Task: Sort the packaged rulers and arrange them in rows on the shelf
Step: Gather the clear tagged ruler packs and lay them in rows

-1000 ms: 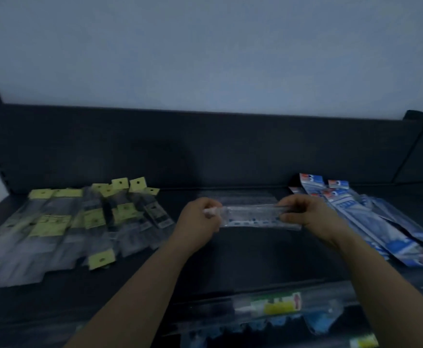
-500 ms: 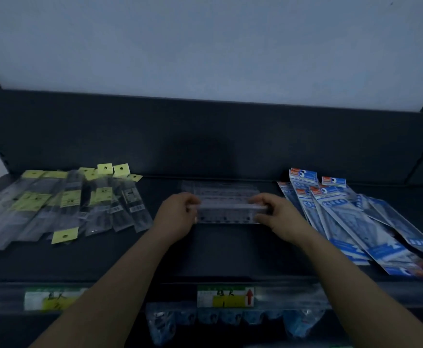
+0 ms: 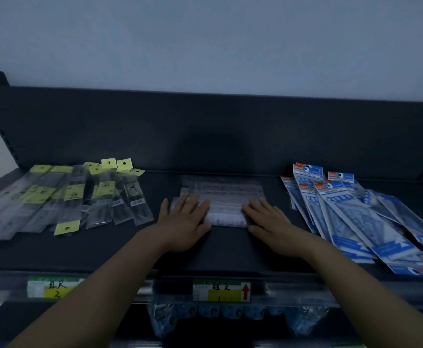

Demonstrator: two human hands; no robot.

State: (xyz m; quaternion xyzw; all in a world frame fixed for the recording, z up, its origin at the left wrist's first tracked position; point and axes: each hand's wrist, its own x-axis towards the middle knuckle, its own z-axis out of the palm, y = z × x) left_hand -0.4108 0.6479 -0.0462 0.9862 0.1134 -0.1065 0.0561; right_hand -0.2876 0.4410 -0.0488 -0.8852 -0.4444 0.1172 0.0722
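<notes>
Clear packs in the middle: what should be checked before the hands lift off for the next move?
1. Left hand flat on clear packs: ok.
2. Right hand flat on the same stack: ok.
3. Stack edges squared: cannot tell, too dim.
4. Stack apart from the other groups: ok.
5. Yellow-tag packs in rows: not ok, overlapping and skewed.
6. Blue packs in rows: not ok, fanned.

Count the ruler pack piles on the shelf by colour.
Yellow-tagged clear packs: 1 pile
Plain clear packs: 1 stack, left hand and right hand flat on it
Blue packs: 1 pile
Total: 3 piles
</notes>
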